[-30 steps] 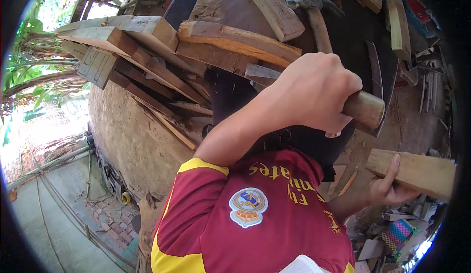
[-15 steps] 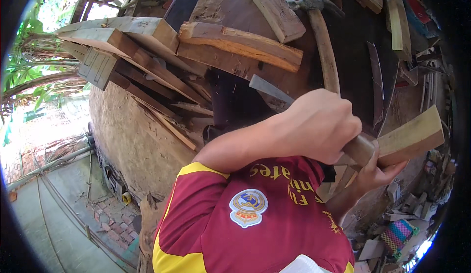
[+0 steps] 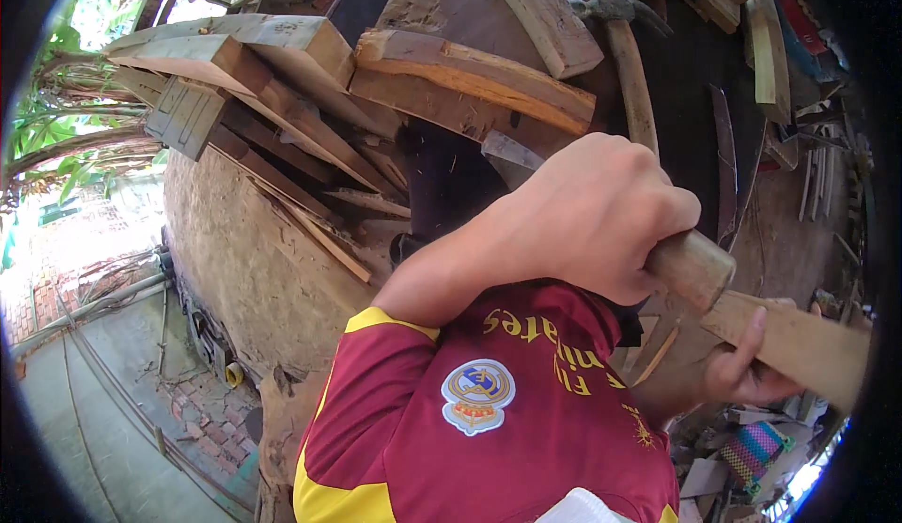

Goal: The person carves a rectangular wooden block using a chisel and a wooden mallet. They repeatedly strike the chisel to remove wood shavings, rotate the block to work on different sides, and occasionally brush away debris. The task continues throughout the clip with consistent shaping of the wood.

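My left hand (image 3: 601, 218) is closed in a fist around the thick round wooden handle (image 3: 693, 269) of a flat-bladed tool. The tool's grey metal blade (image 3: 512, 154) shows on the far side of the fist, pointing left; its middle is hidden by the hand. At the right, my right hand (image 3: 752, 368) grips a pale wooden block (image 3: 799, 340), thumb on the near face and fingers beneath. The block's near end lies close to the handle's butt; whether they touch, I cannot tell.
A claw hammer (image 3: 631, 72) lies beyond my left hand. An orange-streaked wood piece (image 3: 479, 77) and a tapered board (image 3: 545, 20) rest on the work surface. Long beams (image 3: 272, 48) are stacked at the left. A woven checked basket (image 3: 754, 452) sits among scraps lower right.
My right hand has moved rightward and down with the wooden block, away from beneath the tool's handle. My left hand has shifted slightly, leaving more of the handle's butt in sight.
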`<state>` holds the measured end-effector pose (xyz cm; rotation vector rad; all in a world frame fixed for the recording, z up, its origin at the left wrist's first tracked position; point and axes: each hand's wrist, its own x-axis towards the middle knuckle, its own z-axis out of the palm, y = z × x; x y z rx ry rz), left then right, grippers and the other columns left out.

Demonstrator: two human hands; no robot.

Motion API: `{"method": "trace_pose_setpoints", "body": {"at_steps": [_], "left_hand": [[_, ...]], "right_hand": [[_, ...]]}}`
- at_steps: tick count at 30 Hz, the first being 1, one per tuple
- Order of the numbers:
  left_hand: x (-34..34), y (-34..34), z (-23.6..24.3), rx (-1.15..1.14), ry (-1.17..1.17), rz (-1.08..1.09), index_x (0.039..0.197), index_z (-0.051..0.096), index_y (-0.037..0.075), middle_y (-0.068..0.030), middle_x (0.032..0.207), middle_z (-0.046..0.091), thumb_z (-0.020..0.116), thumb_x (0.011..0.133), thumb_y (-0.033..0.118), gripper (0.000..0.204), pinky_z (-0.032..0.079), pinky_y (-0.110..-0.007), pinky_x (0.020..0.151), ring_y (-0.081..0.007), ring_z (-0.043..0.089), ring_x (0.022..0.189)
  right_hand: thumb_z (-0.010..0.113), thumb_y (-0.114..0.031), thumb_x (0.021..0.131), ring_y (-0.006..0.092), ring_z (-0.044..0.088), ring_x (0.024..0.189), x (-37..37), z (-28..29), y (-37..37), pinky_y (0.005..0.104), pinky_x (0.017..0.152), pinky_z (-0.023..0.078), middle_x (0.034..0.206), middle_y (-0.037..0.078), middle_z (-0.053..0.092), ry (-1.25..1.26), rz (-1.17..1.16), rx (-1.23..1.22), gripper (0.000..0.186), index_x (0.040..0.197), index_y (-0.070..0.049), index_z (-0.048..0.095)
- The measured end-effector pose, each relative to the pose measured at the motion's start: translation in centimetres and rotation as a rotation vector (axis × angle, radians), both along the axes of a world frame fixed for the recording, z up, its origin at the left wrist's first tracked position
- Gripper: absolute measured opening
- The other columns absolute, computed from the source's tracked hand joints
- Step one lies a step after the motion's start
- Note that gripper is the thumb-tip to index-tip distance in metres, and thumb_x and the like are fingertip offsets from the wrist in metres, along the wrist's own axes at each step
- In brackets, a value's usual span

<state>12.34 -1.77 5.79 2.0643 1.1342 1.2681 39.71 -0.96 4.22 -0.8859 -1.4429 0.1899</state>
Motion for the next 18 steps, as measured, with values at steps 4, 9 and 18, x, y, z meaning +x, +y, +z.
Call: {"method": "trace_pose_setpoints", "body": {"at_steps": [4,9,18], "left_hand": [[-0.2,-0.3,0.4,0.028,-0.015,-0.029,0.066,0.049,0.008,-0.0103,0.059,0.049,0.076,0.054,0.016,0.031,0.04,-0.044,0.048,-0.0358,0.056,0.057],[-0.8,-0.5,0.6,0.063,-0.074,-0.059,0.065,0.047,0.007,-0.0107,0.058,0.047,0.076,0.054,0.017,0.032,0.04,-0.044,0.048,-0.0366,0.055,0.056],[-0.9,0.0,0.6,0.049,-0.073,-0.049,0.063,0.063,0.007,-0.0143,0.056,0.057,0.073,0.049,0.021,0.022,0.05,-0.045,0.054,-0.0372,0.062,0.06]], "right_hand": [[0.069,0.007,0.073,0.0288,0.064,0.084,-0.1,2.3,0.7,0.037,0.078,0.053,0.101,0.025,0.061,-0.111,0.005,0.134,0.074,0.137,0.013,0.033],[0.069,0.006,0.073,0.0279,0.063,0.083,-0.7,2.5,-0.2,0.0359,0.076,0.052,0.093,0.022,0.062,-0.063,0.025,0.097,0.07,0.134,0.014,0.036],[0.076,-0.001,0.073,0.0288,0.063,0.093,-4.6,2.5,-1.2,0.0382,0.08,0.053,0.112,0.023,0.058,-0.074,-0.13,0.26,0.075,0.135,0.013,0.037]]}}
